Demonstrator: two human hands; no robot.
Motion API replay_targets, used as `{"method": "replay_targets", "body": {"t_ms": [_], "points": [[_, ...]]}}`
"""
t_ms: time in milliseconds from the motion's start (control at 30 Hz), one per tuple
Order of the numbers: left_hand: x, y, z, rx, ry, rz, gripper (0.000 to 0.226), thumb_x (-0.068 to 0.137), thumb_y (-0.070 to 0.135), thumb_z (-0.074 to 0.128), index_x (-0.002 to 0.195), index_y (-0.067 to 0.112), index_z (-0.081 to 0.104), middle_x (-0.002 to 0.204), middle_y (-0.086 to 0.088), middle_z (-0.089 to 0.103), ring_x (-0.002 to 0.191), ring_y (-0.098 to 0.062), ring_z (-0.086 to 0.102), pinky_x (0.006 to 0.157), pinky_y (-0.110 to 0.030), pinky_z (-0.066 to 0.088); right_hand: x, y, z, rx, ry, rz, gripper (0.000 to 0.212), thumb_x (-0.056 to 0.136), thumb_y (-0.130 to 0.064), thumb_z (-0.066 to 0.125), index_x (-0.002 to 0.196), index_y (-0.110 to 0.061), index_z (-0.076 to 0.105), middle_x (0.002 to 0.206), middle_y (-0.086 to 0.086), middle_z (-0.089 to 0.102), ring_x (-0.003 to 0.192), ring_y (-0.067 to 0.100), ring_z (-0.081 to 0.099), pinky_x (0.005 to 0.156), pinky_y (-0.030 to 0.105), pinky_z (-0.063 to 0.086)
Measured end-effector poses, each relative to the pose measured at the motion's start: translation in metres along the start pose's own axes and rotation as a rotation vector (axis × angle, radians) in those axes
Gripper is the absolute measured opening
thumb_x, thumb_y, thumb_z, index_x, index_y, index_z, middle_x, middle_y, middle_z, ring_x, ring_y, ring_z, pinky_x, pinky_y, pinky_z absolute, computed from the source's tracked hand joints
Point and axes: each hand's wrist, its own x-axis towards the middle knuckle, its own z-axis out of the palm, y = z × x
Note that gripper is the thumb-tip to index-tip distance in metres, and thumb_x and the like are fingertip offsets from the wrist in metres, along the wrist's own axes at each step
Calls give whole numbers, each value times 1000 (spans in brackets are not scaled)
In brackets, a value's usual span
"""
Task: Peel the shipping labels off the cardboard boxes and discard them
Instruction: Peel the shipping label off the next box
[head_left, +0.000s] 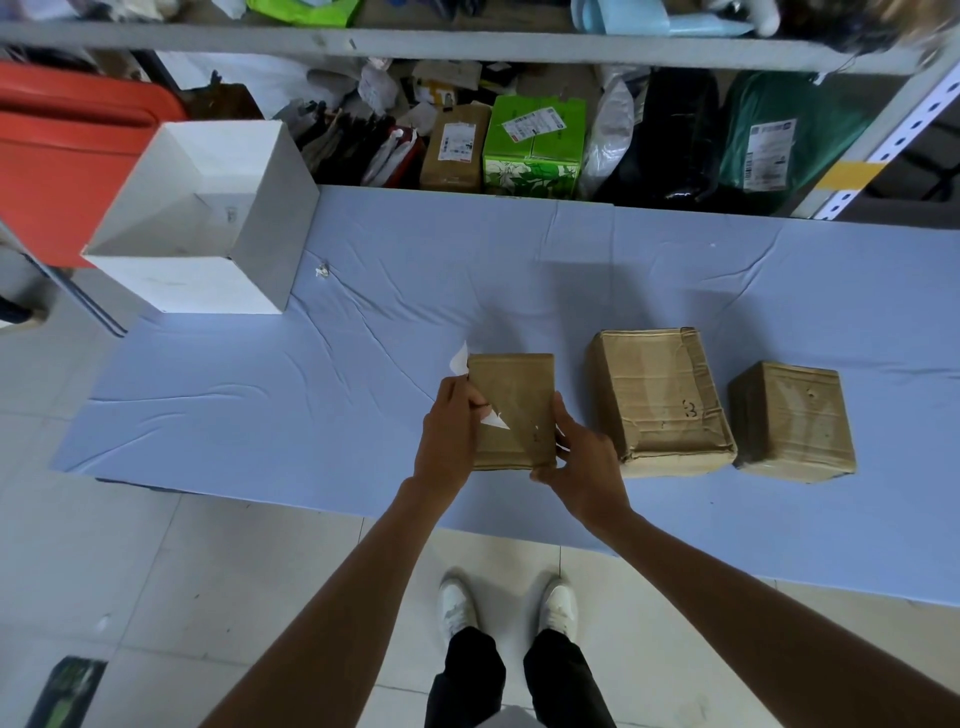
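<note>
Three brown cardboard boxes stand in a row on the blue cloth. At the leftmost box (514, 405) my left hand (449, 436) pinches a white shipping label (460, 358) that curls up off the box's left edge; a white corner of it shows on the box top. My right hand (576, 457) grips the same box at its near right corner. The middle box (657, 400) and the right box (792, 421) show bare tops with no label visible.
An open white box (260, 244) stands at the table's (363, 322) far left corner, with a small paper scrap (322, 270) beside it. Behind the table a shelf holds labelled parcels, including a green carton (535, 145). A red bin (67, 150) is at far left.
</note>
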Motion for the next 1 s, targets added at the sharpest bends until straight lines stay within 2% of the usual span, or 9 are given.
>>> {"method": "replay_targets", "body": {"t_ms": [67, 167, 333, 400, 533, 667, 800, 900, 1000], "points": [[1, -1, 1, -3, 6, -31, 4, 94, 9, 50, 92, 8, 52, 87, 12, 46, 75, -7, 52, 62, -1, 40, 0, 1, 1, 1, 1, 4, 109, 67, -10, 83, 151, -29, 17, 112, 0, 69, 100, 15, 67, 82, 30, 55], [2, -3, 3, 75, 13, 14, 8, 93, 13, 53, 97, 6, 53, 93, 10, 46, 77, -8, 50, 57, -3, 40, 1, 2, 1, 2, 0, 2, 108, 68, -11, 83, 151, -30, 16, 113, -1, 69, 99, 15, 67, 81, 31, 56], [3, -5, 5, 57, 9, -19, 10, 96, 16, 50, 99, 6, 51, 90, 14, 42, 72, -7, 51, 59, 3, 39, 1, 3, 2, -6, -7, 0, 108, 69, -13, 83, 151, -29, 14, 117, -1, 67, 101, 16, 67, 83, 30, 55], [2, -5, 4, 46, 5, -26, 11, 97, 16, 48, 100, 5, 51, 87, 17, 40, 69, -6, 50, 58, 0, 41, 0, 3, 1, -5, -7, -8, 108, 70, -14, 83, 152, -28, 14, 119, -1, 66, 103, 16, 66, 85, 29, 54], [2, -4, 3, 58, -24, 17, 6, 96, 11, 46, 98, 7, 50, 99, 9, 44, 79, -10, 51, 58, -7, 39, 1, 1, -1, -18, -3, -16, 108, 70, -13, 83, 152, -26, 14, 117, -1, 67, 100, 15, 66, 82, 24, 53], [0, -2, 1, 3, 18, 46, 7, 92, 7, 49, 87, 12, 49, 96, 1, 51, 80, -10, 51, 61, -6, 39, 1, 0, -1, -20, -6, -13, 108, 70, -14, 83, 152, -26, 14, 116, -1, 67, 101, 15, 67, 81, 21, 52], [-2, -6, 2, -36, 53, 70, 1, 92, 8, 52, 93, 9, 53, 103, -5, 57, 89, -14, 57, 71, -19, 46, 1, -1, -1, 0, -14, -15, 106, 71, -13, 82, 152, -26, 15, 116, -1, 67, 100, 15, 67, 79, 21, 52], [0, -7, 5, -7, 54, 67, 3, 91, 8, 54, 89, 10, 55, 102, -2, 55, 86, -12, 57, 70, -10, 41, 2, 0, -1, -18, -17, -13, 107, 71, -13, 82, 152, -25, 14, 117, -1, 66, 101, 16, 66, 82, 24, 53], [2, -7, 8, 45, 65, 75, 9, 90, 5, 54, 84, 12, 54, 98, 2, 52, 79, -9, 53, 65, -9, 39, 2, 1, -1, -24, -11, -17, 106, 71, -14, 82, 152, -26, 14, 114, -1, 67, 99, 15, 67, 81, 24, 54]]}}
